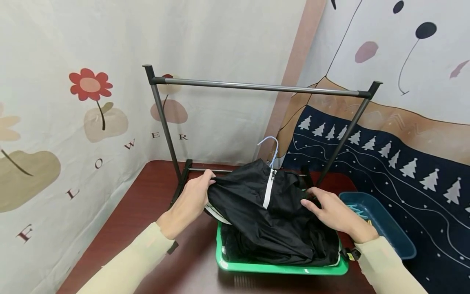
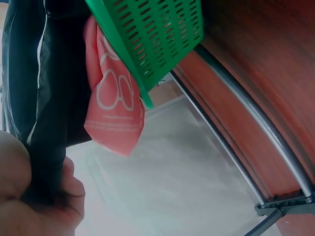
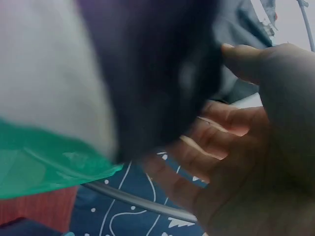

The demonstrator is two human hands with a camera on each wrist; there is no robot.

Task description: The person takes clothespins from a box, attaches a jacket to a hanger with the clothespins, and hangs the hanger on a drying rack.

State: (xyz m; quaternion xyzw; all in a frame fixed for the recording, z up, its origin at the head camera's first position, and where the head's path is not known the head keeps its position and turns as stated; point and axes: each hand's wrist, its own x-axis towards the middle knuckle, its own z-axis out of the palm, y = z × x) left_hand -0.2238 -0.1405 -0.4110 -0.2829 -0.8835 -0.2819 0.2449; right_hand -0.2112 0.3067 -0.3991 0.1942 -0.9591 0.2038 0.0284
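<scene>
Head view: our left hand [image 1: 191,195] pinches the black top [image 1: 244,200] mid-frame; right of centre, our right hand [image 1: 333,211] is spread.

The head camera looks forward and down from higher up. The wrist cameras look from close by the left hand [image 2: 39,219] and right hand [image 3: 241,177]. All three see the basket [image 1: 282,268].

flowered wall [image 1: 121,49], navy tree-print wall [image 1: 411,192], reddish table [image 1: 141,208]
</scene>
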